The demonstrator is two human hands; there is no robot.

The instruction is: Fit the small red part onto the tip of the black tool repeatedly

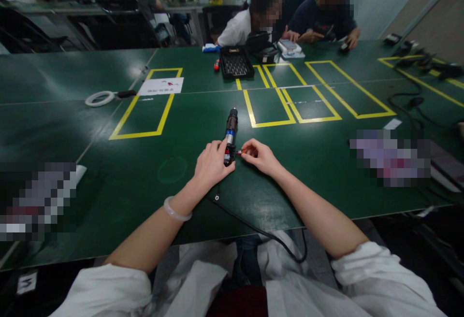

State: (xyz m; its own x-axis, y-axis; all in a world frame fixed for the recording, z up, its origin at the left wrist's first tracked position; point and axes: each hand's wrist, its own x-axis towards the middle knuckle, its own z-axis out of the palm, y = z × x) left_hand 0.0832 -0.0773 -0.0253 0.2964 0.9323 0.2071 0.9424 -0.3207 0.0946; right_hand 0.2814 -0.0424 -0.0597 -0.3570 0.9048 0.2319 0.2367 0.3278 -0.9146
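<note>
A slim motor assembly (231, 126), like the inside of an electric screwdriver, lies on the green table in front of me. It has a black nose pointing away, a brown section, a blue ring and a silver section, with red and black parts at the near end. My left hand (213, 162) grips that near end, thumb and fingers around it. Close on the right, my right hand (261, 156) pinches a small red-and-orange piece (243, 152) against its side; the fingers hide most of it. A black cable (250, 226) runs from below my left hand over the table's front edge.
A black tray of small parts (236, 63) stands at the back beside a red-and-black object (216, 64). A white coiled cable (99, 98) and a paper sheet (161, 86) lie left. Yellow tape rectangles (273, 123) mark the table. Two people sit opposite.
</note>
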